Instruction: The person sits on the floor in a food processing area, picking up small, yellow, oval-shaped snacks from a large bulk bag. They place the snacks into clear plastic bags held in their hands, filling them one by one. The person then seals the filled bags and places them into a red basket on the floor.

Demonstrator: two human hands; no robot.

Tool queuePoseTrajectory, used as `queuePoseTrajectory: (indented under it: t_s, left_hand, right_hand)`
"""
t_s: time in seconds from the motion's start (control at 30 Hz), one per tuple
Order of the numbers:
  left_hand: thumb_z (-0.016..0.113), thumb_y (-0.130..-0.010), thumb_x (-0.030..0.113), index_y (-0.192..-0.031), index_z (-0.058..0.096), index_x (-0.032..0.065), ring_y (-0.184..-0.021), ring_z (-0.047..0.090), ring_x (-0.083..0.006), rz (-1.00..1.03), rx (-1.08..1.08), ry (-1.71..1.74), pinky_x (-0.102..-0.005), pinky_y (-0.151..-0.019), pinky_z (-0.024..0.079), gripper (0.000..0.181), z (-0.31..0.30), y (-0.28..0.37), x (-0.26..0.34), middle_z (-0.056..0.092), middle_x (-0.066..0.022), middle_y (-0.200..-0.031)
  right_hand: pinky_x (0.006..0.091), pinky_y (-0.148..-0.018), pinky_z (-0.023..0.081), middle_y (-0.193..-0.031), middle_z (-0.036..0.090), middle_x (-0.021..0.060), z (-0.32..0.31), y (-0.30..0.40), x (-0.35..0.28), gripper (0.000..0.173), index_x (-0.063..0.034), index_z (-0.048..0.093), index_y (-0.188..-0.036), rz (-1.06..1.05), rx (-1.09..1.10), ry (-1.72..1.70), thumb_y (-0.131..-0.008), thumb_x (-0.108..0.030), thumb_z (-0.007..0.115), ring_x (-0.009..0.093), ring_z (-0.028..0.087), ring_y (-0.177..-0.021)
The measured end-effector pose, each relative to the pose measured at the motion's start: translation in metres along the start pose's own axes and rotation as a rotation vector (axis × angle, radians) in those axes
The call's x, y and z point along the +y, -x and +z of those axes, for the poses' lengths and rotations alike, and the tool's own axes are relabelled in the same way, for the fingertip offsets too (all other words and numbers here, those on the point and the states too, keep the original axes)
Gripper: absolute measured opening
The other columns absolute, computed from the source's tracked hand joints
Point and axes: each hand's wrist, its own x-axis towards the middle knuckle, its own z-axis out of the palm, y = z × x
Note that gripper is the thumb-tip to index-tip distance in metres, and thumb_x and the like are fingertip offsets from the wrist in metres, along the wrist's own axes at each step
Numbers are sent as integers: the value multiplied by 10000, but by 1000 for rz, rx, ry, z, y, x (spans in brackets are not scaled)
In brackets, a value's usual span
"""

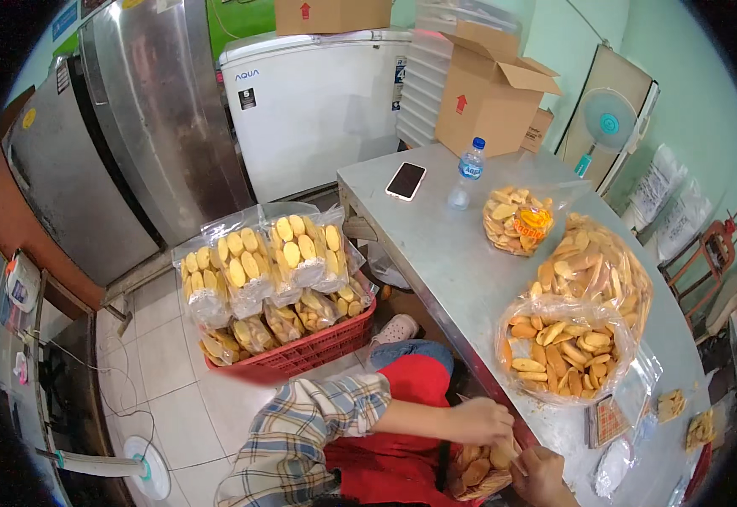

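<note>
A small clear plastic bag [465, 485] of oval toasted bread slices rests at my lap, beside the table's near edge. My right hand [538, 474] grips the bag's upper edge from the right, thumb against the film. Reaching across from the left in a plaid sleeve, my left hand [479, 421] has its fingers bent down over the bag's mouth, where a slice [503, 453] shows. Whether those fingers pinch the film or the slice is hidden. On the metal table [432, 253], a large open bag [562, 358] of similar slices lies just beyond my hands.
Beyond it are another large bag [597, 266], a smaller labelled bag [515, 222], a water bottle [468, 174], a phone [406, 181] and a carton [489, 101]. A red crate [318, 345] with several packed bags [242, 260] stands on the floor at left. Wrappers [614, 466] lie at right.
</note>
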Motion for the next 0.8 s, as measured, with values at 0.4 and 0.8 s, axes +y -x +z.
queuePoseTrajectory:
  t_s: [0.4, 0.8]
  left_hand:
    - [669, -792, 227, -872, 613, 62, -858, 558, -225, -296, 299, -217, -353, -722, 462, 192, -157, 134, -19, 595, -90, -866]
    - [761, -720, 249, -1420, 234, 63, -1283, 391, -253, -807, 1261, 965, -404, -1076, 319, 896, -117, 249, 64, 376, -135, -1392]
  right_hand:
    - [327, -465, 342, -586, 417, 50, -58, -85, -57, 244, -59, 470, -639, -572, 103, -607, -865, -62, 563, 203, 419, -494]
    - [246, -743, 459, -997, 530, 34, 90, -265, -138, 290, -39, 429, -1164, -191, -377, -1407, -913, -99, 560, 99, 570, -851]
